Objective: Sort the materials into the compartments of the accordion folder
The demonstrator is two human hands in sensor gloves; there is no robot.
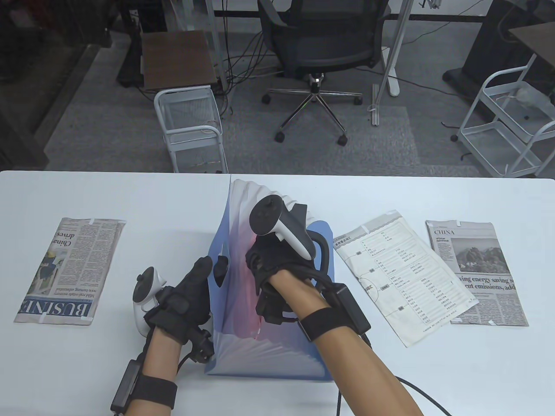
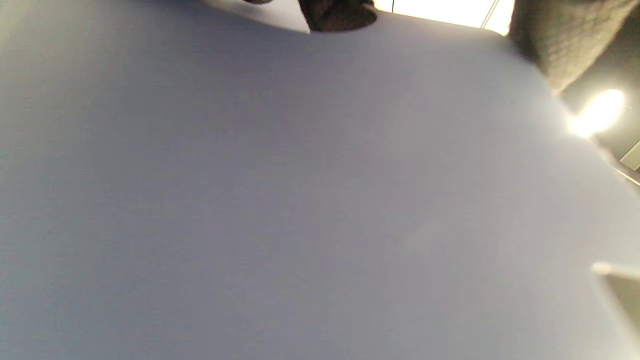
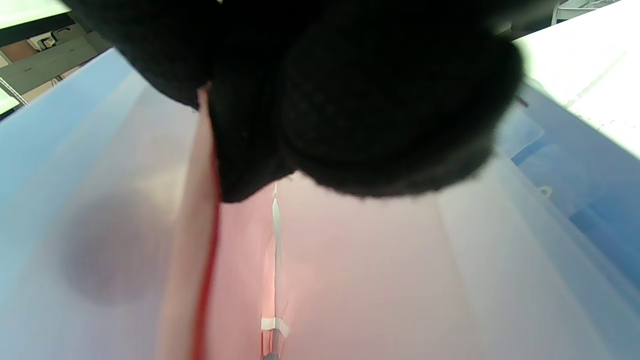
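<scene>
A blue accordion folder [image 1: 269, 359] stands open at the table's middle, its pleats fanned out. My left hand [image 1: 210, 273] grips its left outer wall, thumb inside, fingers outside. That wall fills the left wrist view [image 2: 300, 200], with a gloved fingertip [image 2: 340, 15] at the top. My right hand [image 1: 260, 264] reaches down into a middle compartment and holds a red sheet [image 1: 240, 277] that shows through the translucent dividers. In the right wrist view my gloved fingers [image 3: 380, 100] close over the red sheet's edge [image 3: 210, 260] between the dividers.
A folded newspaper [image 1: 69, 271] lies at the left of the white table [image 1: 173, 195]. A printed sheet [image 1: 403, 277] and another newspaper [image 1: 477, 268] lie to the right of the folder. An office chair and wire carts stand beyond the far edge.
</scene>
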